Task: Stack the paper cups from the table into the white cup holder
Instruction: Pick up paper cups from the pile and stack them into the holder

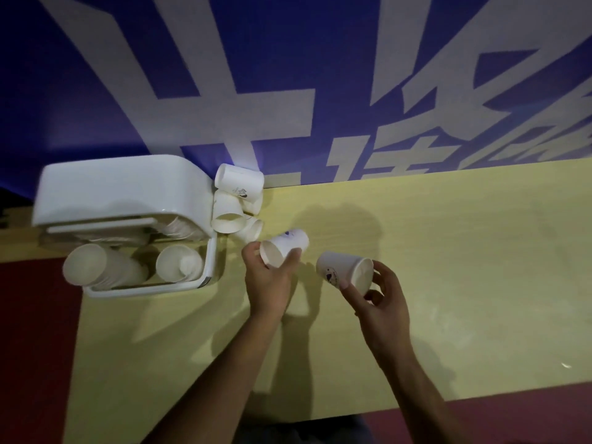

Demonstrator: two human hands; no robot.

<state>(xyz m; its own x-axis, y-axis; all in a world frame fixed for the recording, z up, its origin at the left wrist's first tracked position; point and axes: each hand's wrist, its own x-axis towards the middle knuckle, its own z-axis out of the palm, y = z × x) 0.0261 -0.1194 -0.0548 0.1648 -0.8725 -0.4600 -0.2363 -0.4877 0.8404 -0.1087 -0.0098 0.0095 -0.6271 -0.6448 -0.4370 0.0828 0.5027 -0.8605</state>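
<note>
My left hand (270, 283) grips a white paper cup (286, 249) with its mouth tilted toward me. My right hand (379, 299) holds a second paper cup (344, 271), bottom toward me, just right of the first; the two cups are apart. The white cup holder (121, 190) stands at the table's left edge. Two stacks of cups lean out of its front tray: a long stack (96, 267) and a shorter stack (177, 262). A pile of loose cups (237, 200) lies on the table against the holder's right side.
The yellow table (448, 251) stretches right and toward me. A blue wall banner (288, 75) with large white characters rises behind the table. Red floor (32, 347) shows left of the table.
</note>
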